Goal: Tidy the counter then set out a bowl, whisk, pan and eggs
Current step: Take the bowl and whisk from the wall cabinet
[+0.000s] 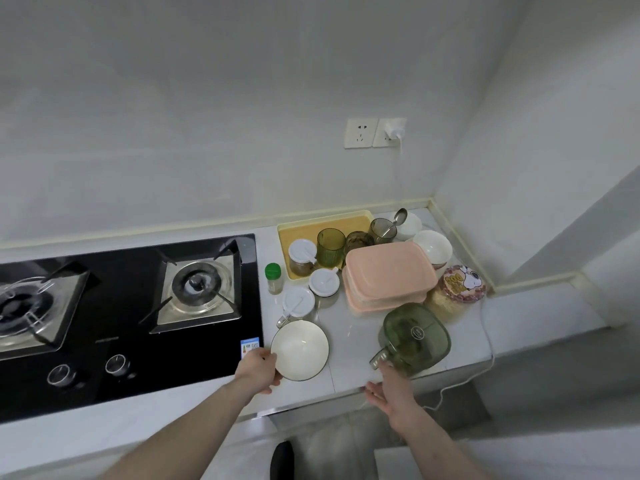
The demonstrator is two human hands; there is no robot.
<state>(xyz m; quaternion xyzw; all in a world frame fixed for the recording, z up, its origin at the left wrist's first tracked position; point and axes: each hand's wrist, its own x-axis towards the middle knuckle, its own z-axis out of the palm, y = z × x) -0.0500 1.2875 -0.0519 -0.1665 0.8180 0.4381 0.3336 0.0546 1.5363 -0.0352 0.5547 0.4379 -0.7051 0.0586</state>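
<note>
Left hand (258, 370) is gripping the bowl (300, 349) rim at counter (349, 358) front by the stove (138, 341), setting it out imo, w/ right hand (389, 389) hanging relaxed, fingers loose, near the green container (414, 336); whisk, pan & eggs aren't showing, so fetching them is next.

Left burner (20, 306), far to the left of the left hand (258, 370): cut off by the picture edge. Both forearms: cut off at the bottom edge. Stacked pink containers (389, 273), beyond the right hand (389, 389): hide part of the yellow tray (322, 225) and white bowls (433, 247). Green container (415, 336) contents: indistinct. Left-hand fingertips: hidden under the bowl (299, 349).
</note>
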